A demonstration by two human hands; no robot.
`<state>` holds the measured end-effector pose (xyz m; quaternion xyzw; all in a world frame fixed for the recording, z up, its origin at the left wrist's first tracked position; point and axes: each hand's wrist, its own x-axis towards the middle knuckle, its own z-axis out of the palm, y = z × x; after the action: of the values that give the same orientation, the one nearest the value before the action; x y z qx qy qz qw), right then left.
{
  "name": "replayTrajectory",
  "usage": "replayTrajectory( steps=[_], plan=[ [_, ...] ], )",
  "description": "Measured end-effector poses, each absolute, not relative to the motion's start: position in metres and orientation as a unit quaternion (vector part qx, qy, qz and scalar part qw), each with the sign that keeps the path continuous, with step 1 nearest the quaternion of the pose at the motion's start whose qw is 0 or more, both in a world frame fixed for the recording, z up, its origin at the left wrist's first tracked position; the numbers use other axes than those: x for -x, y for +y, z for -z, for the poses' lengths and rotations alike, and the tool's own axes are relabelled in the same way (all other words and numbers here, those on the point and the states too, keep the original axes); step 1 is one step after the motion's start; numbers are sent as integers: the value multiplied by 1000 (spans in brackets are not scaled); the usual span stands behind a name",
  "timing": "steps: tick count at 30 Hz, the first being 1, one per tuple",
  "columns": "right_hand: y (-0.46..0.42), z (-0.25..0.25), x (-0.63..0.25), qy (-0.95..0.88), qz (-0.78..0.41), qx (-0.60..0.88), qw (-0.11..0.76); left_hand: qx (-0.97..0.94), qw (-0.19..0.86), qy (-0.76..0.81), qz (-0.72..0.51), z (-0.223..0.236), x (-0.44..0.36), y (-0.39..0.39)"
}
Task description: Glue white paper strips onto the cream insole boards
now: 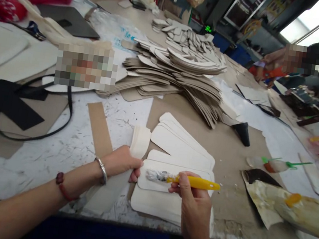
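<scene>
My right hand (pixel 193 203) grips a paintbrush (pixel 204 183) by its yellow handle. The brush's whitened bristles lie over a white rounded panel (pixel 150 183), at its left part. Closed at that panel's left edge, my left hand (pixel 126 164) pinches a bundle of white strips (pixel 140 140). The strips stick up above the fist, and a pale length hangs below it on the table. More white panels (pixel 180 140) lie fanned out above the brush, and another white panel (pixel 156 202) lies below it. Whether the bristles touch the panel I cannot tell.
Tall piles of grey-white cut pieces (pixel 180 75) stand behind the panels. A brown strip (pixel 99 127) and a black strap (pixel 70 111) lie left. Small bottles (pixel 277 165) and a stained glue-covered bag (pixel 292 205) are right. Co-workers (pixel 288 64) are at the far side.
</scene>
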<state>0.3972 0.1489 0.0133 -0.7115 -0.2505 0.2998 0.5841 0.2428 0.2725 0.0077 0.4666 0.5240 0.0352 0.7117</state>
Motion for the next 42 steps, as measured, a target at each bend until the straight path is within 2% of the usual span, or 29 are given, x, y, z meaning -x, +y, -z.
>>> replayTrajectory(
  steps=[6, 11, 14, 21, 25, 32, 37, 42],
  plan=[
    [147, -23, -398, -277, -256, 733, 567, -470, 707, 528, -36, -3, -244, 272],
    [150, -17, -394, -234, -313, 697, 602, -472, 710, 521, -34, -2, -244, 272],
    [152, -17, -391, -239, -313, 703, 592, -479, 704, 524, -30, -4, -245, 272],
    [138, -20, -424, -288, -219, 769, 527, -486, 702, 519, -32, -5, -243, 271],
    [132, -28, -425, -297, -168, 775, 531, -491, 701, 516, -29, -3, -243, 272],
    [139, -27, -402, -297, -245, 724, 572, -502, 705, 501, -28, -3, -242, 272],
    [126, -19, -452, -262, -160, 797, 520, -509, 695, 508, -22, -4, -243, 272],
    [108, -33, -486, -298, -66, 822, 481, -506, 691, 516, -18, -5, -244, 272]
  ],
)
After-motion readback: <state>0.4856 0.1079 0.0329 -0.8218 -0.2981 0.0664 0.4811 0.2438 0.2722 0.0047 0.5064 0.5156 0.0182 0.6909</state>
